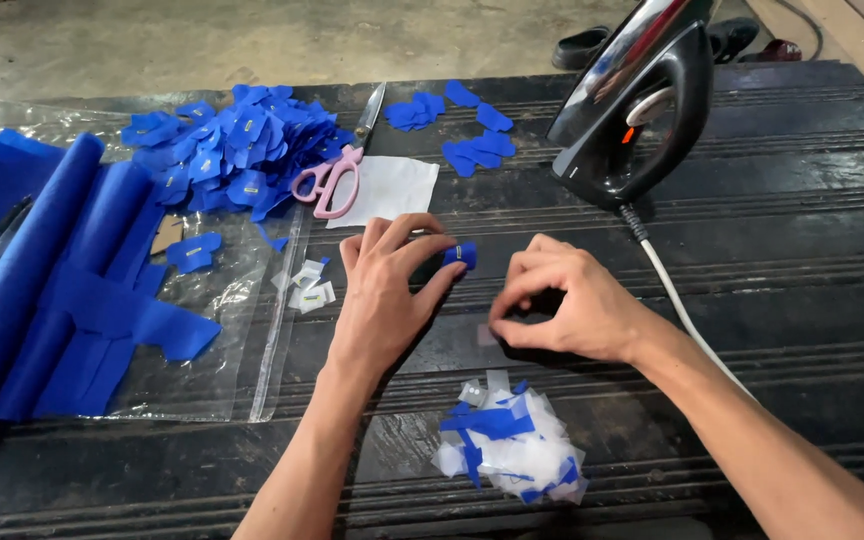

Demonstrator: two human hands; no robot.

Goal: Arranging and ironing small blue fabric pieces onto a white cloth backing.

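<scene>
At my far left lie the rolls of blue fabric (42,270) on a clear plastic sheet (212,330), with a heap of finished blue pieces (232,150) behind them and pink-handled scissors (337,175) resting beside a white square of paper (392,188). A few small white tags (309,287) sit loose just left of my left hand (387,295).

That hand is closed in a pinch: thumb and forefinger hold a small blue piece (460,254) with a pale tag on it, pressed down against the dark tabletop (752,260). The piece sits right at my fingertips, at the top right of the grip, not in the palm.

My right hand (567,305) is curled close by, fingertips drawn together low on the tabletop; whether anything is between them I cannot tell, since the knuckles hide it. A faint pale square (487,335) lies touching its thumb side.

I judge I am mid-assembly, fixing a tag to a blue piece; steady alignment matters most now. Below my hands is a pile of white and blue scraps (507,450). The black iron (642,100) stands upright at the far right, its cord (677,300) running past my right wrist.
</scene>
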